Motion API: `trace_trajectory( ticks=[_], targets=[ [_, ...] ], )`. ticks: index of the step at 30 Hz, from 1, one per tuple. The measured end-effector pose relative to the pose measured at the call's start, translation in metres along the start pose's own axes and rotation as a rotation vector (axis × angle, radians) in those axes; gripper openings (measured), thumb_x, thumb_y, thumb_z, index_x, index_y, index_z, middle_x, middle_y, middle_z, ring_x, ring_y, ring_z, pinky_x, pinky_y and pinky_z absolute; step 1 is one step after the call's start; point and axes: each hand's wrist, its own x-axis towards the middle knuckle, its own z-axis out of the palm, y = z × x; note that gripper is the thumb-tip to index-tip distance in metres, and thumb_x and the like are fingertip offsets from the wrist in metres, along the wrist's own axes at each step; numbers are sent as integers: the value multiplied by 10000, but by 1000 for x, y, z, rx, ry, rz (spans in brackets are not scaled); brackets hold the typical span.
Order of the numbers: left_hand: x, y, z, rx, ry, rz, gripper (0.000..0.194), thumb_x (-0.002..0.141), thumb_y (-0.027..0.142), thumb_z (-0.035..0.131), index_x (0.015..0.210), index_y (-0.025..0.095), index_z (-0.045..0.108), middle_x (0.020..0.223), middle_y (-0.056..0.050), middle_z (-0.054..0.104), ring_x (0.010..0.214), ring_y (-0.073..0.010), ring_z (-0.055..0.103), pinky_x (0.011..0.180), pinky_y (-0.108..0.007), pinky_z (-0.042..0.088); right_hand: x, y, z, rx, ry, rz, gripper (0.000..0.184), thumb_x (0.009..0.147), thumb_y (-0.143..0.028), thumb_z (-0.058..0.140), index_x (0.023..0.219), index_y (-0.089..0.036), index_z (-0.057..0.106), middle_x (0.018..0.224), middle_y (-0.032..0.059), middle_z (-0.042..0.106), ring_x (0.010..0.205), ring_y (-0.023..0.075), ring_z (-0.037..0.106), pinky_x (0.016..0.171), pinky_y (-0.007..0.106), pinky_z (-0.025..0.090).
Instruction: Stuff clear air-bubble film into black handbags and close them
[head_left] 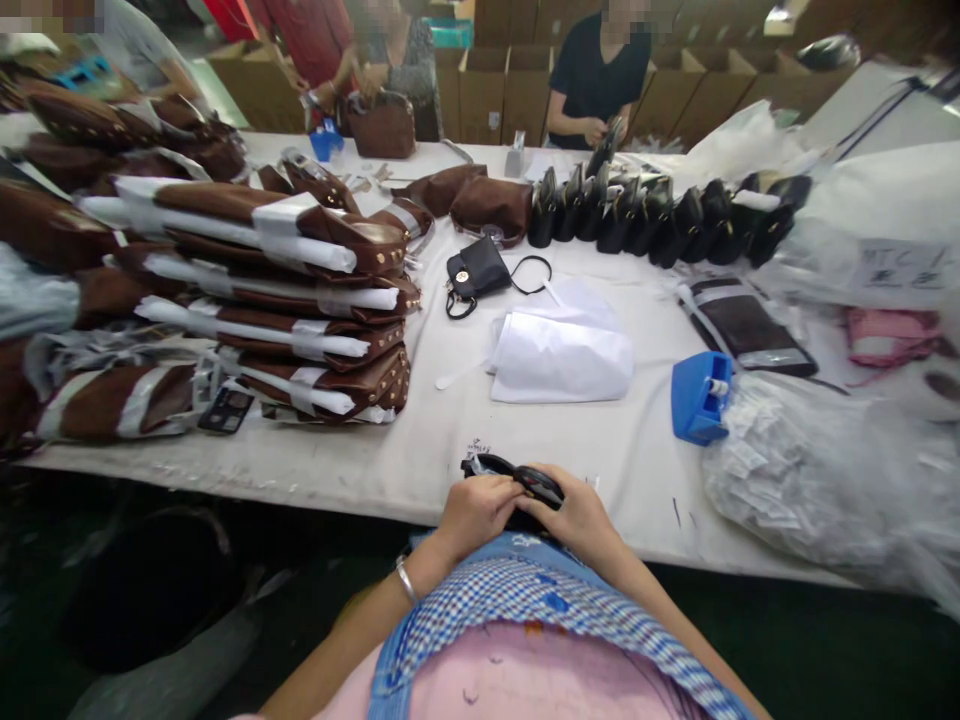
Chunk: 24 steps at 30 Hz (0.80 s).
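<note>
At the table's near edge, against my apron, I hold a small black bag (544,487) in both hands. My left hand (480,508) is closed on its left side, fingers bent over the top. My right hand (574,510) grips the right side, thumb and fingers around the rim. The fingertips of both hands nearly meet at its middle, and its lower part is hidden by the hands. Beyond them on the table lie folded white sheets (562,355) and a black handbag (480,268) with a round gold clasp and a looped strap.
Wrapped brown bags (300,270) are stacked at left, with a dark phone (225,408) beside them. Several black bags (660,215) stand in a row at the back. At right are a blue tape dispenser (701,398) and a plastic bag (787,470) of small packets. People work across the table.
</note>
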Motion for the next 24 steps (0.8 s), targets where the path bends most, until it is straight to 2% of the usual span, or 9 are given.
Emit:
trace_trajectory(
  ticks=[2,6,8,12,14,17,20,22,24],
  targets=[
    [-5,-3,2,-46,-16,47,210,932,226,525,1080,259,670,1076,-6,716,973,-139,660,868,-243,518,2,1,3,-87,-13,25,362,752,-358,711,1096,-248,678,1073,49,711,1002,267,652,924,409,504],
    [-18,-13,-10,-87,206,-97,197,933,257,541,1097,232,648,1094,-45,683,1051,-161,615,952,-301,498,-1,19,7,-147,48,63,293,782,-321,673,1067,-256,685,1038,43,715,964,256,659,894,406,508],
    [-24,-18,-15,-66,242,-122,189,935,278,540,1079,229,650,1073,-55,678,1043,-172,608,948,-327,498,-4,28,8,-153,75,72,272,803,-335,656,1064,-265,684,1045,41,713,966,256,657,893,409,506],
    [-24,-25,-11,29,37,127,274,939,349,527,1165,224,621,1127,-76,677,1083,-192,602,999,-376,459,-7,35,11,-159,92,47,266,828,-379,632,1066,-271,682,1056,46,710,975,264,653,899,422,504],
    [-18,-25,-5,111,-49,205,306,923,386,549,1165,210,612,1108,-83,685,1065,-198,613,1004,-390,438,-8,34,13,-159,94,38,269,828,-381,631,1064,-263,678,1058,51,708,977,266,651,904,428,503],
    [-7,-25,0,250,-150,141,203,888,383,605,948,196,653,894,-57,707,893,-197,648,887,-371,456,-10,31,17,-151,96,23,267,828,-376,624,1062,-256,674,1059,57,707,988,266,647,909,430,506],
    [2,-25,-1,305,-213,65,208,849,379,660,761,192,635,741,-37,682,753,-192,639,790,-350,443,-12,29,19,-137,124,32,260,845,-374,602,1063,-248,669,1067,61,703,1000,258,644,914,421,508],
    [6,-23,-5,287,-227,69,170,841,372,672,837,203,652,775,-35,695,760,-192,641,785,-341,440,-13,30,19,-122,140,49,262,858,-385,589,1065,-245,667,1070,60,700,1001,251,643,917,414,507],
    [7,-20,-8,257,-208,86,201,863,336,651,1025,218,637,900,-42,712,837,-195,646,802,-331,449,-14,32,19,-105,142,61,262,864,-399,586,1062,-248,668,1068,54,700,1000,246,642,918,407,504]
  ],
)
